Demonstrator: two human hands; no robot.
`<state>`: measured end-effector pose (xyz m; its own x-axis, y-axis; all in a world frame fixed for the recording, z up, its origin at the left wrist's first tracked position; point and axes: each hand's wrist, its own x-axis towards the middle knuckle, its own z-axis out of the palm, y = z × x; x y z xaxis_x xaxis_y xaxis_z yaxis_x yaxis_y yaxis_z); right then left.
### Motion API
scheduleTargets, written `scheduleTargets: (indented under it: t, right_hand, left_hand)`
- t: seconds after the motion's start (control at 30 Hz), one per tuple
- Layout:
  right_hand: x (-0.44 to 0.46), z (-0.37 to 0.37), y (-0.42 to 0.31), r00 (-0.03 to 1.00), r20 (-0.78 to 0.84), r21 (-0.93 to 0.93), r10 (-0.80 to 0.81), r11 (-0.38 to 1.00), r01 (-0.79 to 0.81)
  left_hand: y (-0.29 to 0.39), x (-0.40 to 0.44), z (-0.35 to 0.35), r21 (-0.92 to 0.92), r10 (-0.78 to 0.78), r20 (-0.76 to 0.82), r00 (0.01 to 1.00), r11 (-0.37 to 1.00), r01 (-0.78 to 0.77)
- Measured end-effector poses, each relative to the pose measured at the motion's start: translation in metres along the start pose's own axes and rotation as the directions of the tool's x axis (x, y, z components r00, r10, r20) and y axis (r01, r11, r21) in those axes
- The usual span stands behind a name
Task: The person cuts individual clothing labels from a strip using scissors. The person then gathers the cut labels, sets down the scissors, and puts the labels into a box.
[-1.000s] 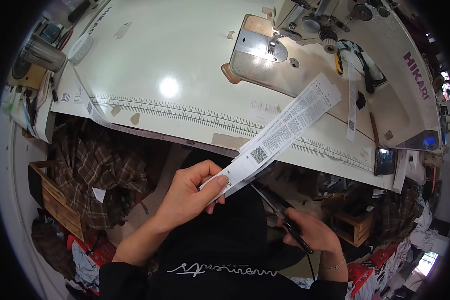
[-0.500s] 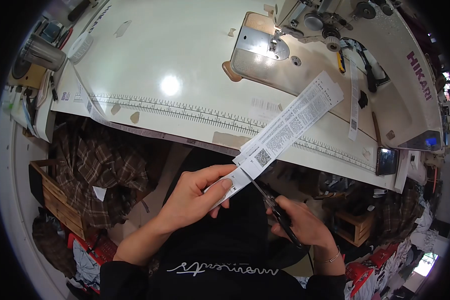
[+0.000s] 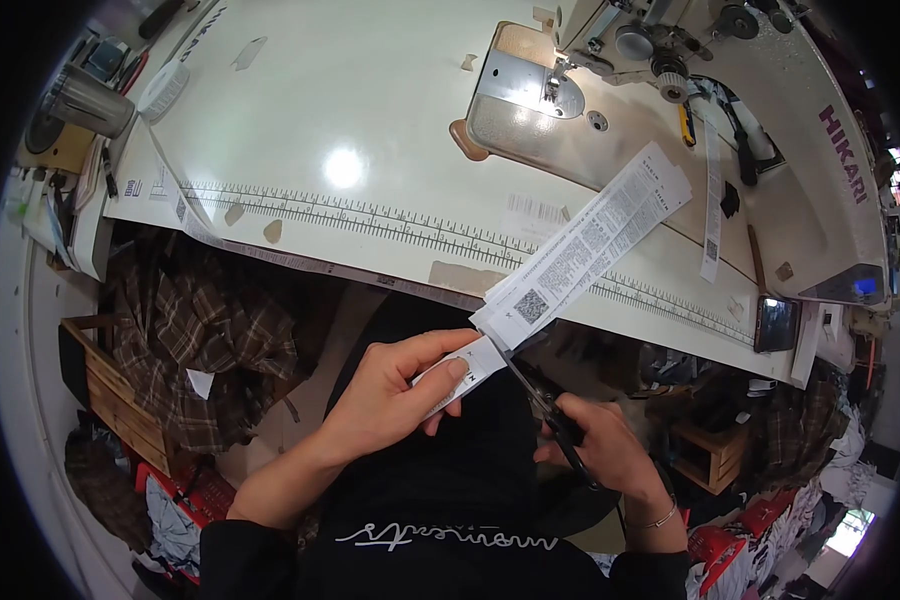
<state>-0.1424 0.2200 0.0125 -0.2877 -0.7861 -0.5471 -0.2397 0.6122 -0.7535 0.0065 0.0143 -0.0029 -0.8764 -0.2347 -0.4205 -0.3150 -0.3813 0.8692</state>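
Note:
My left hand pinches the near end piece of a stack of white printed labels, thumb on top. Beyond it the long part of the labels slants up to the right over the table edge, with small text and a QR code. A dark gap shows between the end piece and the long part; whether any layer still joins them I cannot tell. Black-handled scissors are gripped in my right hand. Their blades are at the gap, partly hidden by the labels.
A sewing machine stands on the white table, which has a printed ruler near its front edge. A label roll trails a strip at left. A phone lies at right. Plaid cloth hangs below.
The scissors have cut across the labels, and a gap has opened between the end piece and the long part. Both hands stay nearly in place.

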Motion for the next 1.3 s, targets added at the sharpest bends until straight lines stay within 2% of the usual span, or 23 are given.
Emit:
scheduleTargets:
  t: [0.2,0.27,0.37,0.5,0.53,0.63,0.67,0.7,0.73,0.77,0.8,0.87,0.93,1.0,1.03,1.1,1.13,1.17,1.2,1.23,1.27,1.3]
  right_hand:
    - [-0.003,-0.006,0.001,0.999,-0.004,-0.004,-0.053,0.999,0.053]
    - [-0.004,-0.005,-0.002,0.992,-0.05,0.123,-0.114,0.985,0.119]
    - [0.001,-0.004,-0.018,0.984,-0.097,0.196,-0.15,0.967,0.166]
    - [0.01,0.002,-0.038,0.976,-0.154,0.188,-0.151,0.966,0.179]
    - [0.011,0.0,-0.04,0.958,-0.236,0.148,-0.161,0.969,0.199]
    - [0.015,-0.023,-0.042,0.853,-0.491,-0.061,-0.175,0.984,0.166]
    - [0.017,-0.035,-0.047,0.778,-0.61,-0.178,-0.146,0.983,0.045]
    - [0.022,-0.049,-0.045,0.671,-0.677,-0.412,-0.303,0.911,-0.004]
    - [0.031,-0.062,-0.036,0.532,-0.711,-0.554,-0.46,0.832,-0.021]
    - [0.039,-0.075,-0.029,0.437,-0.707,-0.654,-0.556,0.749,-0.105]
    - [0.044,-0.088,-0.022,0.41,-0.678,-0.72,-0.61,0.662,-0.207]
    - [0.056,-0.103,-0.009,0.342,-0.638,-0.77,-0.69,0.568,-0.289]
    - [0.06,-0.107,-0.006,0.34,-0.643,-0.765,-0.686,0.555,-0.327]
    - [0.056,-0.107,-0.003,0.284,-0.64,-0.754,-0.714,0.512,-0.412]
    - [0.048,-0.101,-0.006,0.314,-0.695,-0.713,-0.647,0.561,-0.421]
    - [0.028,-0.085,-0.011,0.359,-0.689,-0.725,-0.63,0.598,-0.341]
    - [0.016,-0.073,-0.014,0.435,-0.737,-0.654,-0.517,0.707,-0.269]
    - [0.001,-0.061,-0.017,0.586,-0.73,-0.54,-0.352,0.823,-0.179]
    - [-0.012,-0.05,-0.022,0.723,-0.664,-0.389,-0.19,0.914,-0.117]
    - [-0.021,-0.041,-0.031,0.833,-0.544,-0.285,-0.102,0.956,-0.069]
    - [-0.026,-0.037,-0.022,0.925,-0.349,-0.261,-0.154,0.963,0.062]
    - [-0.029,-0.031,-0.017,0.969,-0.192,-0.209,-0.152,0.972,0.111]
  left_hand:
    - [-0.004,-0.011,-0.006,0.066,-0.017,-0.008,1.0,0.998,0.017]
    - [0.0,-0.014,-0.004,0.113,-0.039,0.065,0.997,0.993,0.031]
    - [0.007,-0.013,0.007,0.219,-0.006,0.213,0.977,0.975,-0.042]
    - [0.011,-0.009,0.018,0.277,0.045,0.246,0.968,0.954,-0.115]
    - [0.01,-0.01,0.016,0.281,0.044,0.238,0.97,0.953,-0.112]
    - [0.011,-0.018,-0.003,0.31,0.023,0.192,0.981,0.947,-0.082]
    - [0.011,-0.021,-0.012,0.323,0.007,0.18,0.984,0.944,-0.066]
    - [0.012,-0.024,-0.021,0.338,-0.015,0.152,0.988,0.94,-0.038]
    - [0.013,-0.028,-0.028,0.32,-0.033,0.122,0.992,0.947,-0.008]
    - [0.014,-0.03,-0.033,0.301,-0.051,0.09,0.995,0.954,0.022]
    - [0.013,-0.031,-0.035,0.286,-0.037,0.068,0.997,0.958,0.016]
    - [0.013,-0.025,-0.032,0.245,-0.031,0.031,0.999,0.969,0.023]
    - [0.009,-0.017,-0.023,0.185,-0.016,-0.038,0.999,0.983,0.022]
    - [0.007,-0.008,-0.016,0.172,-0.007,-0.046,0.999,0.985,0.015]
    - [0.006,-0.005,-0.014,0.162,0.0,-0.055,0.998,0.987,0.009]
    - [0.004,-0.003,-0.012,0.156,0.001,-0.049,0.999,0.988,0.007]
    - [0.003,-0.002,-0.012,0.154,0.002,-0.042,0.999,0.988,0.004]
    - [0.003,-0.001,-0.011,0.153,-0.002,-0.042,0.999,0.988,0.008]
    - [0.003,-0.001,-0.011,0.149,-0.012,-0.045,0.999,0.989,0.019]
    - [0.003,0.0,-0.011,0.145,-0.023,-0.047,0.999,0.989,0.029]
    - [0.003,0.0,-0.01,0.145,-0.026,-0.045,0.999,0.989,0.032]
    - [0.002,0.001,-0.009,0.122,-0.03,-0.055,0.998,0.992,0.037]
